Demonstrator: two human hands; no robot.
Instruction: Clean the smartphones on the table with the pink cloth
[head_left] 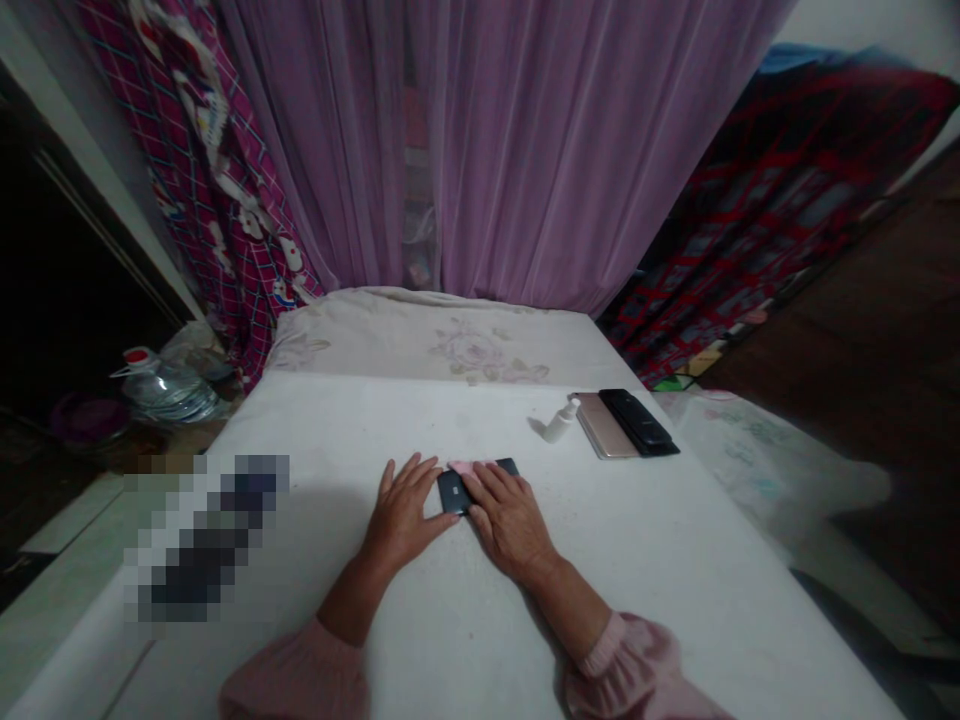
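Note:
A dark smartphone point(452, 492) lies flat on the white-covered table, its right part mostly under my right hand. My left hand point(403, 508) brackets the phone's left end, thumb at the near edge and index finger by the far corner, its other fingers spread over the tabletop. A folded pink cloth point(463, 467) is under the fingers of my right hand point(511, 512), which press it onto the phone. The phone's far right corner shows past those fingers. Most of the cloth is hidden.
A small white spray bottle point(559, 422) stands at the right, beside a rose-gold phone point(606, 428) and a black phone or case point(639, 421). A blurred-out dark patch point(206, 550) covers something on the left. Beyond the table hang purple curtains point(555, 150); a water jug point(161, 387) sits lower left.

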